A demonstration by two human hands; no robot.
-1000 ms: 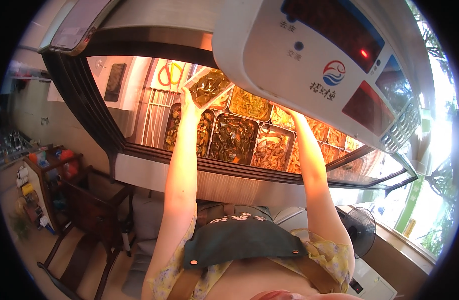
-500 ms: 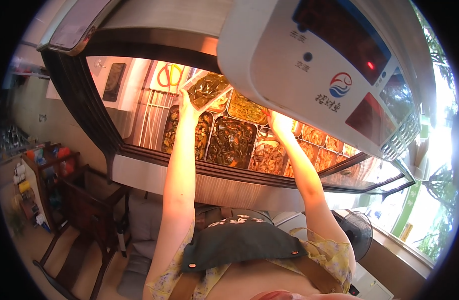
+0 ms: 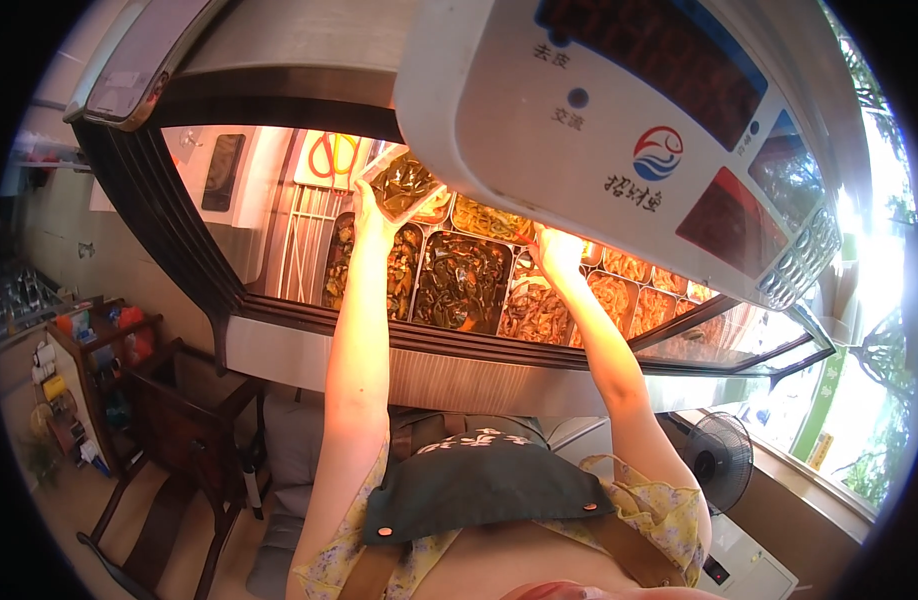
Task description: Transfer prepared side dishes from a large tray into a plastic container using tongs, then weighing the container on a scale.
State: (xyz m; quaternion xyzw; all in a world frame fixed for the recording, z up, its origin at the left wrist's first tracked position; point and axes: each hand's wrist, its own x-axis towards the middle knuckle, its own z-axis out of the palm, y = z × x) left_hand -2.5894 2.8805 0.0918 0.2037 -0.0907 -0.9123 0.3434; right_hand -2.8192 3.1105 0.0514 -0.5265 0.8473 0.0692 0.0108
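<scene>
My left hand (image 3: 377, 208) grips the side of a metal tray (image 3: 389, 160) holding dark green, strip-like food (image 3: 407, 186), raised and tilted above the other trays. My right hand (image 3: 559, 252) is closed beside the right end of a tray of yellow-green shredded food (image 3: 489, 220). Its fingertips are partly hidden, so what they hold is unclear. Nearer to me sit a tray of dark, glossy strips (image 3: 466, 280) and one of dark mixed pieces (image 3: 401, 268). A tray of pale brown slices (image 3: 535, 305) lies below my right hand.
A white scale panel (image 3: 549, 150) overhangs the display case, hiding its far right part. Red-handled scissors (image 3: 333, 158) lie at the back left beside a wire rack (image 3: 312, 225). The case's front frame (image 3: 419, 340) runs under my forearms. A chair (image 3: 194, 420) stands lower left, a fan (image 3: 721, 460) lower right.
My right hand has drawn back slightly and its fingers look more curled. The tray in my left hand has shifted a little. The whole view has moved slightly, bringing the scale panel further left.
</scene>
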